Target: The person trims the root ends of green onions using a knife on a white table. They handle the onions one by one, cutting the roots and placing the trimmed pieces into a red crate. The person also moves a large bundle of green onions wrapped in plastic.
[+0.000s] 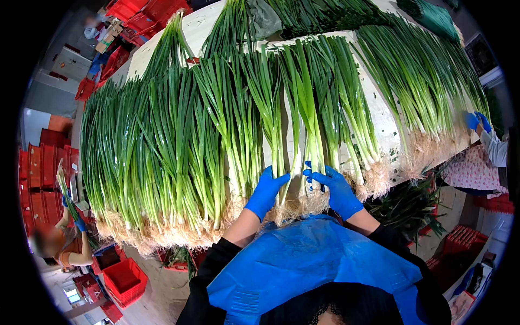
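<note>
Long green onions with white stalks and pale, hairy roots lie side by side across the table, roots towards me. My left hand [264, 194], in a blue glove, closes around the lower stalks of a small bunch of green onions [276, 156], its thumb pointing right. Just to its right, my right hand [338, 190], gloved the same way, grips the pale stalks of another bunch [312, 142] just above the roots. Some fingers of that hand show between the stalks. The roots [290, 209] of both bunches hang near my blue apron [317, 252].
A dense row of green onions [162, 154] spreads left; more bunches [422, 89] lie right on the pale tabletop [380, 109]. Co-workers stand at the far left [73, 248] and far right [493, 142]. Red crates [124, 280] and leaf trimmings [406, 211] are below the table edge.
</note>
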`<state>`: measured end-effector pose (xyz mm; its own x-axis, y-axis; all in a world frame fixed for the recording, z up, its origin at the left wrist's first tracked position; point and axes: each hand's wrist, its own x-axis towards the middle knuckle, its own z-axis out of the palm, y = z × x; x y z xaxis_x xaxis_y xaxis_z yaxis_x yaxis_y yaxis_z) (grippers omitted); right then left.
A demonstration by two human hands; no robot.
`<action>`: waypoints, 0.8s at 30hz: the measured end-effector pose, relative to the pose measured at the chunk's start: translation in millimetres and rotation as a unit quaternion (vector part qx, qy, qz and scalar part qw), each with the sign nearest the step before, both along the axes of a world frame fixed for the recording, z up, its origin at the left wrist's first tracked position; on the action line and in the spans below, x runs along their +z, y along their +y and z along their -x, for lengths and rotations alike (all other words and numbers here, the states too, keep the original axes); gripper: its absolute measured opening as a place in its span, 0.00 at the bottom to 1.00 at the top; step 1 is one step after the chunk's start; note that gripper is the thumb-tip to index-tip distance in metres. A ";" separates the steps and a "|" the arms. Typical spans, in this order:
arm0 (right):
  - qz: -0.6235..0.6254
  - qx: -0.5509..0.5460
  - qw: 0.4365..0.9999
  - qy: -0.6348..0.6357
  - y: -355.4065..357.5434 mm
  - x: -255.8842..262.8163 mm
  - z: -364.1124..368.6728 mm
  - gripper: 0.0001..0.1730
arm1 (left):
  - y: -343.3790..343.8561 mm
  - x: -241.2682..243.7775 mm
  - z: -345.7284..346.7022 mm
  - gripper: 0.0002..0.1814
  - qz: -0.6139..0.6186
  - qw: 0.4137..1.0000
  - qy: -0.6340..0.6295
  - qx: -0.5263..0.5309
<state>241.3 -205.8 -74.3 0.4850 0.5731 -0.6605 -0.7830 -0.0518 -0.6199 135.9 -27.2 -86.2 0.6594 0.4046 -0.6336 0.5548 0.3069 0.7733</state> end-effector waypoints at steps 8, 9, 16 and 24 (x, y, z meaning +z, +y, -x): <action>-0.102 -0.009 0.983 -0.150 -10.9 -6.1 30.5 0.38 | -25.2 39.0 -39.7 0.43 -0.158 0.974 -0.157 -0.032; -0.020 0.096 0.951 -0.294 -5.5 -4.8 34.6 0.39 | -28.2 54.0 -48.9 0.43 -0.041 0.988 -0.145 -0.033; 0.003 0.188 0.912 -0.365 9.6 24.4 38.3 0.34 | 5.7 31.1 -29.3 0.22 0.034 0.981 -0.152 0.115; 0.147 0.283 0.866 -0.385 38.0 1.1 20.8 0.40 | 53.2 43.4 41.4 0.24 -0.010 0.970 -0.213 0.114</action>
<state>220.5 -167.8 -73.2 0.5427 0.7250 -0.4241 0.0594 -0.5369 -0.8416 94.5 26.0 -42.8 0.7518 0.5799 -0.3138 0.1035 0.3662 0.9247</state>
